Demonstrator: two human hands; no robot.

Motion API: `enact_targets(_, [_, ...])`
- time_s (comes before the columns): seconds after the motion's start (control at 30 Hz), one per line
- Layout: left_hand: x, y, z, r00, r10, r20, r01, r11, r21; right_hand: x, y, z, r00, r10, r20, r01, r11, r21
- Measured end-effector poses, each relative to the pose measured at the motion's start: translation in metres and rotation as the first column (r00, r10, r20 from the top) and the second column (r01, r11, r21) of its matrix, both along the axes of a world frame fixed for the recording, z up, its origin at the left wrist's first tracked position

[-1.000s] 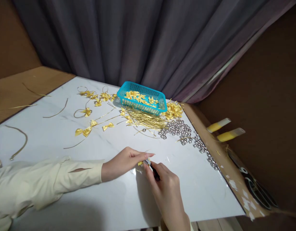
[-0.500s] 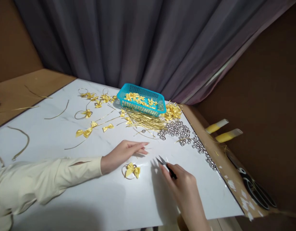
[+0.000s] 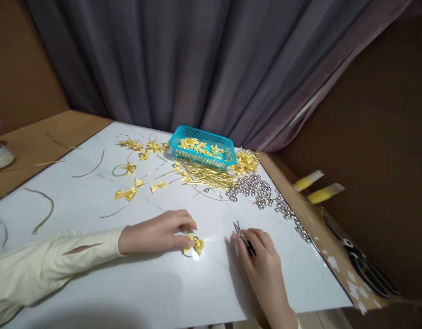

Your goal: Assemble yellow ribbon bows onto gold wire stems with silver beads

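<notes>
- The left hand [image 3: 159, 233] reaches in over the tabletop [image 3: 204, 292], its thumb and fingers apart; the thumb overlaps a yellow bow with a thin ring [image 3: 198, 246], though whether it touches cannot be told.
- That bow lies flat toward the near edge, between the two hands.
- The right hand [image 3: 266, 260] is closed around the black handles of small snips [image 3: 238, 230], whose blades stand slightly apart, pointing toward the far edge.
- A blue basket [image 3: 233, 156] holding yellow bows sits at the far edge, near the far right corner, with a heap of yellow pieces [image 3: 245, 163] beside it.
- Gold wires [image 3: 211, 176] lie in front of the basket.
- Silver beads [image 3: 254, 186] spread from the wires to the right edge.
- More bows, some with rings [image 3: 129, 168], lie toward the far left corner.
- Large scissors [image 3: 366, 274] rest beyond the right edge.
</notes>
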State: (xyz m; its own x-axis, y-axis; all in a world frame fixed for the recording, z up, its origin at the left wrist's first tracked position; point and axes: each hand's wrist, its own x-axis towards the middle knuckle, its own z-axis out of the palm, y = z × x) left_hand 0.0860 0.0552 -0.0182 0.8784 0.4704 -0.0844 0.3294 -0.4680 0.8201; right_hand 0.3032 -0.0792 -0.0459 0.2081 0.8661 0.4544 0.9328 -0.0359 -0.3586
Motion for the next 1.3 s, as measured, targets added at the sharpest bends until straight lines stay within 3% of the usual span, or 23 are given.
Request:
enact_targets(0.13, [0.004, -0.008, -0.014, 0.999, -0.035, 0.037, 0.033, 0.998, 0.056, -0.040, -0.004, 0.000, 0.934, 0.188, -0.304, -0.251, 0.950, -0.186])
enact_targets(0.3, [0.006, -0.014, -0.015, 0.998, 0.026, 0.061, -0.030, 0.998, 0.059, -0.065, 0.004, -0.009, 0.916, 0.131, -0.380, -0.211, 0.961, -0.179])
enact_targets(0.4, [0.005, -0.018, -0.011, 0.994, 0.070, 0.080, -0.067, 0.997, -0.030, -0.065, 0.009, -0.006, 0.905, 0.101, -0.414, -0.179, 0.972, -0.154])
enact_targets(0.5, [0.006, -0.020, -0.004, 0.988, 0.106, 0.109, -0.087, 0.982, -0.169, -0.063, 0.010, 0.000, 0.844, 0.107, -0.526, -0.206, 0.969, -0.133])
enact_targets(0.57, [0.006, -0.018, 0.002, 0.988, 0.112, 0.106, -0.070, 0.937, -0.342, -0.062, 0.009, 0.004, 0.785, 0.110, -0.610, -0.231, 0.965, -0.123])
enact_targets(0.63, [0.005, -0.015, 0.009, 0.988, 0.116, 0.103, -0.045, 0.849, -0.526, -0.060, 0.008, 0.007, 0.748, 0.100, -0.656, -0.235, 0.965, -0.121])
enact_targets(0.73, [0.005, -0.011, 0.013, 0.986, 0.130, 0.109, -0.023, 0.741, -0.671, -0.057, 0.009, 0.011, 0.768, 0.102, -0.632, -0.195, 0.978, -0.078])
enact_targets(0.83, [0.006, -0.011, 0.009, 0.980, 0.140, 0.140, -0.001, 0.709, -0.706, -0.055, 0.009, 0.013, 0.808, 0.164, -0.566, -0.187, 0.982, 0.018])
enact_targets(1.0, [0.010, -0.022, 0.002, 0.948, 0.285, 0.142, -0.141, 0.775, -0.616, -0.059, 0.012, 0.012, 0.828, 0.237, -0.509, -0.204, 0.971, 0.121])
enact_targets(1.07, [0.010, -0.029, 0.006, 0.918, 0.366, 0.152, -0.180, 0.726, -0.663, -0.061, 0.013, 0.010, 0.854, 0.238, -0.463, -0.178, 0.969, 0.169])
enact_targets(1.2, [0.010, -0.040, 0.018, 0.874, 0.477, 0.095, -0.190, 0.516, -0.835, -0.059, 0.014, 0.007, 0.887, 0.221, -0.406, -0.135, 0.964, 0.229])
enact_targets(1.23, [0.010, -0.041, 0.019, 0.864, 0.495, 0.090, -0.196, 0.498, -0.845, -0.059, 0.014, 0.006, 0.881, 0.216, -0.421, -0.127, 0.965, 0.230])
enact_targets(1.3, [0.010, -0.041, 0.019, 0.852, 0.509, 0.119, -0.204, 0.534, -0.821, -0.058, 0.013, 0.005, 0.847, 0.207, -0.490, -0.112, 0.970, 0.217])
